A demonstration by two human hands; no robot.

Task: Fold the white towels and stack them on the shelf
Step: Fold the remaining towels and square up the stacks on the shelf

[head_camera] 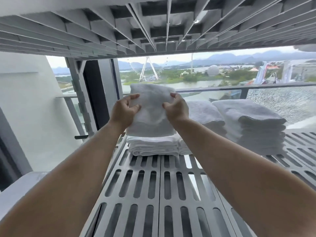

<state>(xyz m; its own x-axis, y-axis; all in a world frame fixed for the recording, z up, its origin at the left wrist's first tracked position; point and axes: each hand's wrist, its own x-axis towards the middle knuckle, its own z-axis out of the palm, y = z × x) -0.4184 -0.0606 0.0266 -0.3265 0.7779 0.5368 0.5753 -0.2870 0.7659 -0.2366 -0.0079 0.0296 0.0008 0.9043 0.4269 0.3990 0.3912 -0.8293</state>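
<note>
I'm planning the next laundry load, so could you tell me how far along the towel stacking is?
Done: a tall stack and a middle stack of folded towels sit on the shelf, plus a low pile at the left. In hand: the left hand and right hand grip a folded towel over that low pile. Left: setting it down; any unfolded towels are out of view.

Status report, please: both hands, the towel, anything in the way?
Left hand and right hand both grip the folded towel. Towel held just over the left stack on the slotted shelf. Middle stack and right stack stand aside; nothing in the way.
</note>
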